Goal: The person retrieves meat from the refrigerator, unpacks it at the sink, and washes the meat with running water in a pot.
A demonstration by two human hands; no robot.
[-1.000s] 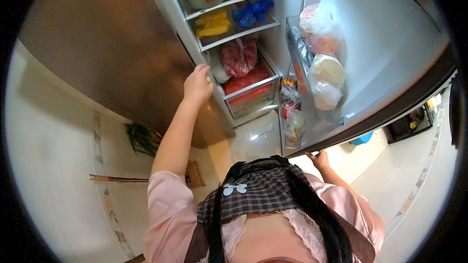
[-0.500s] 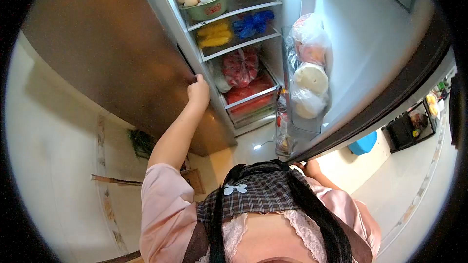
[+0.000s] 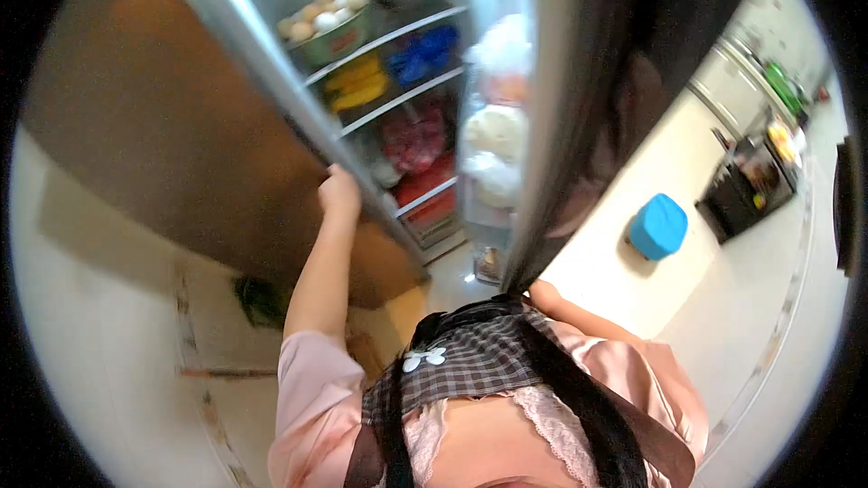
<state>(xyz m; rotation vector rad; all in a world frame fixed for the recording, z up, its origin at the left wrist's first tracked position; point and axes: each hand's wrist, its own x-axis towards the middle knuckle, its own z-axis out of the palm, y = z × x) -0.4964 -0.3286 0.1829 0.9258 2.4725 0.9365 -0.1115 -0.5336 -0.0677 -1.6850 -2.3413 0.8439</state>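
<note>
My left hand (image 3: 339,191) is closed at the inner edge of the brown left fridge door (image 3: 172,126). My right hand (image 3: 541,295) is low at the bottom edge of the dark right fridge door (image 3: 597,90), its fingers mostly hidden by the door and my clothing. The right door stands partly open. Between the doors, shelves hold a green bowl (image 3: 336,42) of eggs, a yellow bundle (image 3: 357,83), a blue bag (image 3: 422,52) and red bagged food (image 3: 413,137). Wrapped items in clear bags (image 3: 495,131) sit in the right door's rack.
A blue stool (image 3: 659,227) stands on the floor to the right, with a black rack (image 3: 746,185) beyond it. Green leaves (image 3: 259,301) lie near the wall at lower left. A white tiled wall (image 3: 99,280) runs along the left.
The right door has swung inward to the left, narrowing the opening and uncovering more of the stool and floor. My right hand has moved left with it. The view has turned, shifting the shelves left.
</note>
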